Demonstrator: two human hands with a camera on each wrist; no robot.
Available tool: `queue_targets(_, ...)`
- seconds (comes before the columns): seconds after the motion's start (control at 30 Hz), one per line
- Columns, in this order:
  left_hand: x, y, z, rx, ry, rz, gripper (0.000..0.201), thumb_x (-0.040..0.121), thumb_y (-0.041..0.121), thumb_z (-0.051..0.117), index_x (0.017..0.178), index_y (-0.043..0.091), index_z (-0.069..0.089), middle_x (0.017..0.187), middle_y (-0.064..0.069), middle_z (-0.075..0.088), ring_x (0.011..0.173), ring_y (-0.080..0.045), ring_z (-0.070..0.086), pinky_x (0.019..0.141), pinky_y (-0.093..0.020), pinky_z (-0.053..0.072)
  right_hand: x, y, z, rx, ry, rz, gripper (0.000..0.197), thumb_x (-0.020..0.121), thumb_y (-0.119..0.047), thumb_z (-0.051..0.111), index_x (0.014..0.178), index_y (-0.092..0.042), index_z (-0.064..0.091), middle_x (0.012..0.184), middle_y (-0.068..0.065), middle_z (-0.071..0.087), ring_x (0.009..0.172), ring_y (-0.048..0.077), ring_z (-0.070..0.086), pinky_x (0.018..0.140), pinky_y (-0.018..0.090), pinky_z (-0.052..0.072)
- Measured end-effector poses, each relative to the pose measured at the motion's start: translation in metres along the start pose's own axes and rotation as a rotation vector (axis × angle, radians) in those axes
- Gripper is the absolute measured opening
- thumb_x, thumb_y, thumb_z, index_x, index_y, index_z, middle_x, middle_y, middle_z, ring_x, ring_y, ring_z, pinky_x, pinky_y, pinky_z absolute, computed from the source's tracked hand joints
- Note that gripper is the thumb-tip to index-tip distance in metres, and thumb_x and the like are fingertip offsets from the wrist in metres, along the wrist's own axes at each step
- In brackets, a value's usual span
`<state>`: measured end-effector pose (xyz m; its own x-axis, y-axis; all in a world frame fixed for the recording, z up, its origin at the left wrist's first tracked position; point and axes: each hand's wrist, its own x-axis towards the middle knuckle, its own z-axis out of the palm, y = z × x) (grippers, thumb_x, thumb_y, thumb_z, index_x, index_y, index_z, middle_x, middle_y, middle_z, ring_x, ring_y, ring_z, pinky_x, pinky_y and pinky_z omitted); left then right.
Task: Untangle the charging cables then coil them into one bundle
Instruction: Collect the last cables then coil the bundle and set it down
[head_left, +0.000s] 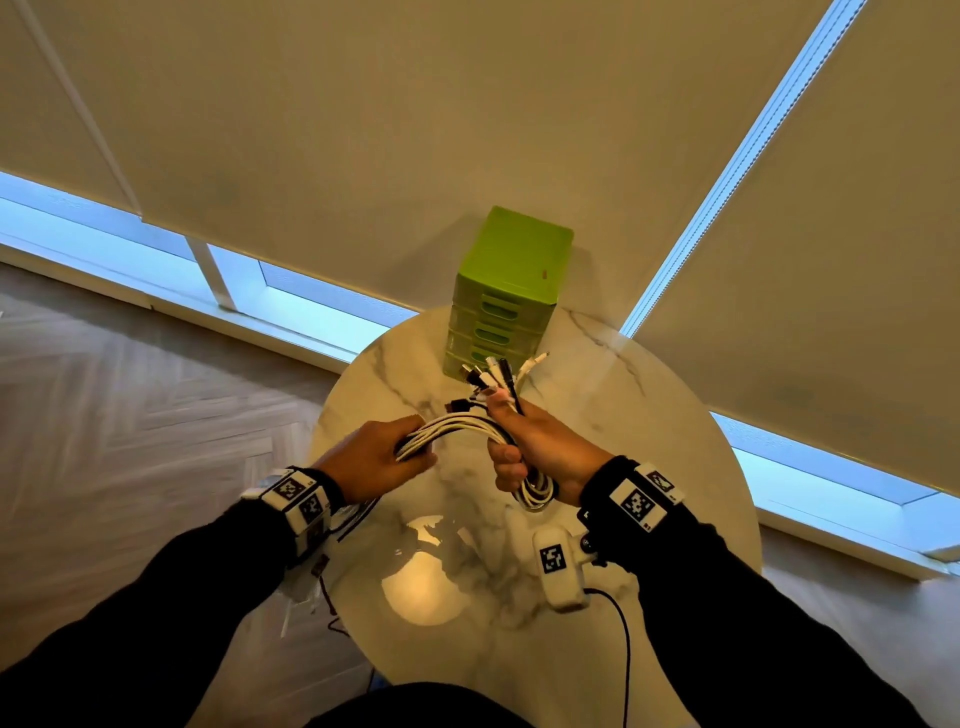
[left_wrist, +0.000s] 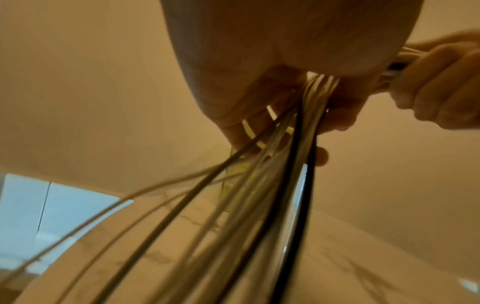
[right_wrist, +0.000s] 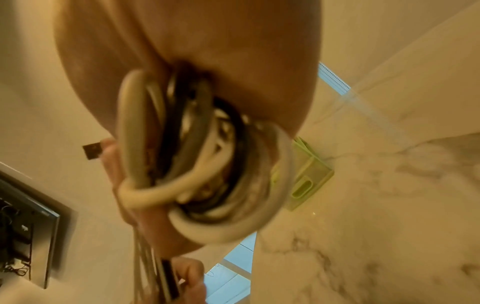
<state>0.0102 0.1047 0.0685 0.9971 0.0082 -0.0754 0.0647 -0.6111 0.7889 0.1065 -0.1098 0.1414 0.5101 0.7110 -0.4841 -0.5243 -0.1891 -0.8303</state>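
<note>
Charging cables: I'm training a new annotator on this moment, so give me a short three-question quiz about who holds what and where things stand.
1. True or false: the left hand rests flat on the marble table.
2. Which hand keeps the coiled loops of the charging cables in its grip? A) left hand B) right hand C) neither
3. Fill in: the connector ends fan out above the right hand, toward the green ____.

Key: 1 false, it grips the cable strands above the table; 2 B; 3 drawer unit.
</note>
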Motion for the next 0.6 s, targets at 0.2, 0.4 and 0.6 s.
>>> queue_targets(0.2,0.014,0.036,-0.021,-0.649,0.141,-0.289,0.019,0.102,0.016,0.054,0.099,-0.001,0.061,0.071,-0.009,0.055,0.055,-0.021,0.055,0.06,-0.035,0.05,0.005,-0.007,0.009,-0.069,-0.012,-0.101,0.029,0.1,-0.053,0.044,0.099,-0.025,0.051,0.061,0.005,0.026,0.046,0.014,0.022,0.053,0.028,0.026)
queue_targets(0.4,0.023,0.069,-0.022,-1.032,0.182,-0.314,0.03,0.094,0.007,0.046,0.107,-0.011,0.067,0.101,-0.024,0.071,0.09,-0.035,0.069,0.084,-0.04,0.055,0.011,0.011,0.031,-0.201,-0.09,-0.109,0.021,0.099,-0.046,0.052,0.086,-0.03,0.049,0.058,-0.003,0.023,0.046,0.012,0.021,0.048,0.025,0.026)
queue_targets(0.6,0.032,0.082,-0.014,-1.292,0.273,-0.36,0.036,0.095,0.0,0.043,0.079,0.006,0.075,0.085,-0.02,0.068,0.073,-0.032,0.067,0.065,-0.036,0.058,0.03,0.03,0.028,-0.617,0.027,-0.281,0.058,0.077,-0.053,0.079,0.125,-0.033,0.052,0.082,-0.016,0.066,0.067,0.0,0.061,0.064,0.028,0.05)
